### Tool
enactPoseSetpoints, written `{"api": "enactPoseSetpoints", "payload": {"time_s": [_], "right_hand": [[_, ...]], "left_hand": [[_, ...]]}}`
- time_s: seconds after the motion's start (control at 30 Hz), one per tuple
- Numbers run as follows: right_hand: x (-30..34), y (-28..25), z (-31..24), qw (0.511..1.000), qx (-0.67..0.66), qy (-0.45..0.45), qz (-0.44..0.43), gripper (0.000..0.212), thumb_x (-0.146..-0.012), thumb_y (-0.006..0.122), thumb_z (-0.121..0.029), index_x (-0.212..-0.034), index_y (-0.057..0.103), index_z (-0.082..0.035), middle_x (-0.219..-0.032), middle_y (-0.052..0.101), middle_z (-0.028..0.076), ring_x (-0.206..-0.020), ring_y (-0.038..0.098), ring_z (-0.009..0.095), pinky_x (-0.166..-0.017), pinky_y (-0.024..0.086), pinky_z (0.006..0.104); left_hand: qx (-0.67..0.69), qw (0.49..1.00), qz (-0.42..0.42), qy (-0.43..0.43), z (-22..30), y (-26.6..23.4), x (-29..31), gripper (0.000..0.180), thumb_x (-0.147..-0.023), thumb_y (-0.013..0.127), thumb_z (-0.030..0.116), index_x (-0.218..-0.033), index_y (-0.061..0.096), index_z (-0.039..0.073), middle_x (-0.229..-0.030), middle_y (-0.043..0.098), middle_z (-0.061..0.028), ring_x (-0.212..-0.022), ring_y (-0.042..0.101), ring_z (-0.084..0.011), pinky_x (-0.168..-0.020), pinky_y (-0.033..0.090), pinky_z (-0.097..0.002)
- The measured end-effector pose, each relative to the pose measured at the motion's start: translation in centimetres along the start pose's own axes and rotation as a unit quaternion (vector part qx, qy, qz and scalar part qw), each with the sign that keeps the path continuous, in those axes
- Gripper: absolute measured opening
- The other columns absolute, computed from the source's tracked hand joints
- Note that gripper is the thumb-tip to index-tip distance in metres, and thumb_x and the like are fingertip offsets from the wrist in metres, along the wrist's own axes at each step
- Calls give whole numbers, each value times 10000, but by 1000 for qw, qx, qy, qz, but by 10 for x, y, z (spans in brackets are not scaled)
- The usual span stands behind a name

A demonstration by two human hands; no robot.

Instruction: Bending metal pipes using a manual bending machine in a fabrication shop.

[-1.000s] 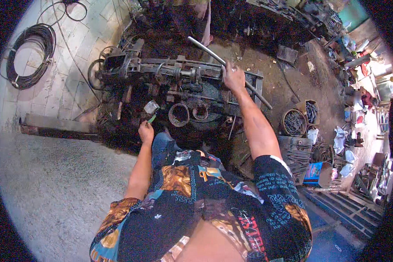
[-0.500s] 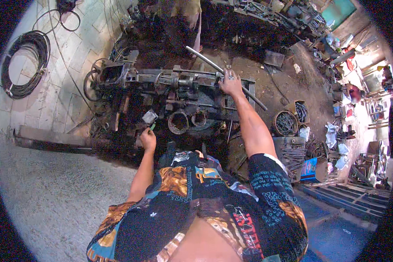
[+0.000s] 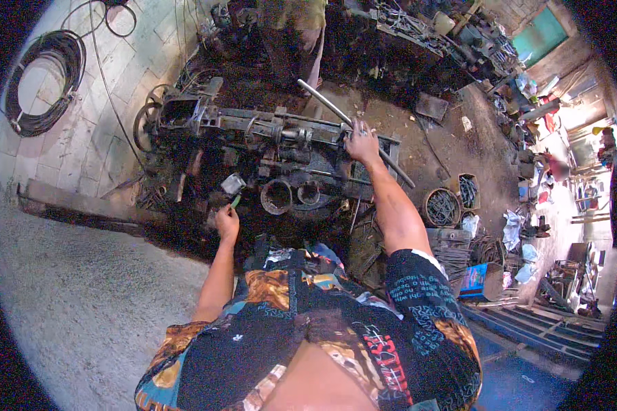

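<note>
My right hand [image 3: 361, 144] is closed around a long metal bar [image 3: 325, 103], which slants from upper left to lower right over the right end of a dark machine [image 3: 281, 130] that resembles a lathe. My left hand [image 3: 227, 222] is closed on a small green thing [image 3: 236, 201] with a narrow end poking up. Just beyond it sits a pale, box-shaped container [image 3: 233, 183]; I cannot tell whether the green thing touches it. Two round, rusty openings, one a metal ring [image 3: 276, 196] and the other a smaller ring [image 3: 308, 192], lie between my hands on the near side of the machine.
A black coil of hose or cable [image 3: 44, 82] lies on the pale floor at left. To the right stand a round basket [image 3: 442, 207] of metal pieces, a smaller box [image 3: 467, 190] and a stack of rods [image 3: 452, 253]. A cluttered workbench [image 3: 411, 41] runs along the back.
The view has shifted slightly. Both hands keep their holds; the bar stays slanted over the machine, and the green thing remains by the pale container.
</note>
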State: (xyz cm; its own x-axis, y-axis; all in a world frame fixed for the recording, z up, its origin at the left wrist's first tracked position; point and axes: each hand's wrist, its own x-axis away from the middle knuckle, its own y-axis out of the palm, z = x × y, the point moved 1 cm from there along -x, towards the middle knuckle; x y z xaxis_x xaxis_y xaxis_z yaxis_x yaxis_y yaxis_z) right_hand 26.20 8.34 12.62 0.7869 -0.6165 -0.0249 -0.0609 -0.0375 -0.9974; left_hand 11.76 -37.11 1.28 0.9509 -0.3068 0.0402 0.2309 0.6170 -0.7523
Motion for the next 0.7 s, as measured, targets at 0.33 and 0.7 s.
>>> {"api": "enactPoseSetpoints", "payload": {"time_s": [0.33,0.7], "right_hand": [[0,4,18,986,52,-144,67,697,-877,483,-391,-1419,233,-31,-1358,444,169,-1238,448,303,-1047,234,599],[11,-9,16,986,-102,-94,97,628,-850,543,-335,-1389,303,-120,-1182,562,217,-987,594,379,-812,509,454]], "left_hand": [[-111,990,82,23,2,38,29,572,-805,628,228,-1268,451,-57,-1307,456,-252,-1219,426,-388,-1048,317,-423],[-20,997,75,-29,16,53,23,825,-786,671,341,-1366,276,-95,-1444,238,-275,-1347,249,-369,-1111,217,-401]]}}
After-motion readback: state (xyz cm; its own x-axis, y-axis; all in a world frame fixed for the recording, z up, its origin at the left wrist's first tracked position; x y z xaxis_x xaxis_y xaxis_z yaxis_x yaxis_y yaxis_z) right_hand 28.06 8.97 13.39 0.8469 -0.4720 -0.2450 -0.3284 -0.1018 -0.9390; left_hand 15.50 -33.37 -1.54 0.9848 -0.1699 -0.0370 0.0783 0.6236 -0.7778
